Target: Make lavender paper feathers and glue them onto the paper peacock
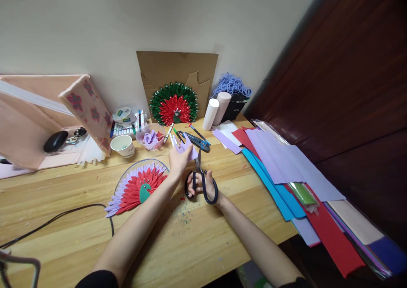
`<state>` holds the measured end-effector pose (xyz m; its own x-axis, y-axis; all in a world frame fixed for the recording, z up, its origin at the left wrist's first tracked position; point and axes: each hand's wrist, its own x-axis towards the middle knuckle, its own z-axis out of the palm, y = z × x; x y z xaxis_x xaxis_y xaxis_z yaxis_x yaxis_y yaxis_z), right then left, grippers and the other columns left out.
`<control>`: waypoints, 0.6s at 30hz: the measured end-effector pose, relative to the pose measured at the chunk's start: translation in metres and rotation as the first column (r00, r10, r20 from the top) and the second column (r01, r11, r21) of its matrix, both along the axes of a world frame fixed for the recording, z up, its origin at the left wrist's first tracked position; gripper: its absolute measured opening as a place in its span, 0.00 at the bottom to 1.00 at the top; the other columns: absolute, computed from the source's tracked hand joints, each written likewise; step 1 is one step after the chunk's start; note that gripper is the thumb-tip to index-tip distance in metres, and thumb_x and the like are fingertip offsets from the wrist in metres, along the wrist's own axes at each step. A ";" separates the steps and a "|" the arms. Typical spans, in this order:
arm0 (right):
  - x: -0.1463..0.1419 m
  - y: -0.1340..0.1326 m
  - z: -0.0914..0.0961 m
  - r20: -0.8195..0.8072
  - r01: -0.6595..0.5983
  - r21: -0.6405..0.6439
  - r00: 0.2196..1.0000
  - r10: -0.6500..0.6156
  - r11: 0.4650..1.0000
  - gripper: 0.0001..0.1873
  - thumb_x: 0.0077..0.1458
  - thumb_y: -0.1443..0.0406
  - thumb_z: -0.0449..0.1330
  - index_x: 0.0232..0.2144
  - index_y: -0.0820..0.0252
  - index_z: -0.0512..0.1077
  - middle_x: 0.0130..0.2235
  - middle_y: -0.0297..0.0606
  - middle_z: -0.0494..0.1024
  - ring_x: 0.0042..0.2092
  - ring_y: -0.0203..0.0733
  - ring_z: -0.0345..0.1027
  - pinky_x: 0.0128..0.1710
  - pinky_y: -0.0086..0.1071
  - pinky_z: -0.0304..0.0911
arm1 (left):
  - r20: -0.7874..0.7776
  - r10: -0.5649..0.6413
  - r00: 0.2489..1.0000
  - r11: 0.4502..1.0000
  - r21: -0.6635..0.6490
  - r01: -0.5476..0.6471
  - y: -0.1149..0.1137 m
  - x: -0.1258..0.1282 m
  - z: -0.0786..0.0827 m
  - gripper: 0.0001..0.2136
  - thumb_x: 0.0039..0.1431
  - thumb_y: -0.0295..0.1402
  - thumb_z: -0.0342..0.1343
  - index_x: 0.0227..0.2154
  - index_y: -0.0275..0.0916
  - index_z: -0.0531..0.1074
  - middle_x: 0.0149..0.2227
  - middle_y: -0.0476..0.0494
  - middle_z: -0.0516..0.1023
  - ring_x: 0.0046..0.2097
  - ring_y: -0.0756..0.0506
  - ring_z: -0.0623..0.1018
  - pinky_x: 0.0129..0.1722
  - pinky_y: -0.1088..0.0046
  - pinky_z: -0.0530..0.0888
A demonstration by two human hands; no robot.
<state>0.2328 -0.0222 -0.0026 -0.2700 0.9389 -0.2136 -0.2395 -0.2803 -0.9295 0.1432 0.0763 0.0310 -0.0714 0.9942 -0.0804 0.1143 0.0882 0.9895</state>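
Observation:
My left hand (179,160) pinches a small piece of lilac paper (190,149) above the middle of the table. Black-handled scissors (197,166) are in my right hand (203,185), with fingers and thumb through the loops and the blades pointing up beside the paper. Whether the blades touch the paper I cannot tell. Left of my left forearm lies a paper peacock (144,192) with red and lilac feathers and a green body, on a round clear base. A clear bowl (150,137) behind my left hand holds lilac and red paper scraps.
A cardboard sheet with a green and red peacock (177,110) leans on the wall. Nearby are a paper cup (123,146), a utility knife (197,141), markers and white rolls (210,114). Coloured paper sheets (276,160) cover the right side. A black cable (63,213) crosses the left.

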 end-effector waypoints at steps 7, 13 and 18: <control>0.000 0.000 -0.001 -0.008 0.028 -0.002 1.000 -0.028 1.000 0.44 0.28 0.27 0.35 0.25 0.58 0.59 0.15 0.30 0.64 0.18 0.36 0.62 0.23 0.30 0.58 | -0.058 0.002 0.998 1.000 0.015 -0.001 0.000 -0.001 0.004 0.10 0.45 0.37 0.58 0.23 0.34 0.71 0.27 0.41 0.77 0.31 0.44 0.76 0.29 0.72 0.71; -0.002 0.002 -0.003 -0.037 0.037 -0.014 0.999 -0.037 0.999 0.43 0.24 0.26 0.38 0.23 0.57 0.57 0.13 0.27 0.61 0.15 0.34 0.59 0.19 0.28 0.55 | -0.022 0.003 1.000 1.000 0.014 -0.002 -0.001 0.000 0.004 0.09 0.46 0.36 0.58 0.24 0.33 0.72 0.27 0.41 0.77 0.29 0.46 0.75 0.29 0.72 0.71; 0.000 0.001 -0.003 -0.005 0.037 0.031 0.999 -0.037 0.999 0.42 0.26 0.27 0.40 0.22 0.58 0.57 0.12 0.25 0.60 0.14 0.32 0.57 0.17 0.27 0.54 | 0.028 -0.039 0.999 0.999 -0.011 0.039 0.004 -0.005 0.003 0.12 0.44 0.39 0.59 0.25 0.33 0.73 0.28 0.40 0.77 0.29 0.46 0.75 0.29 0.71 0.71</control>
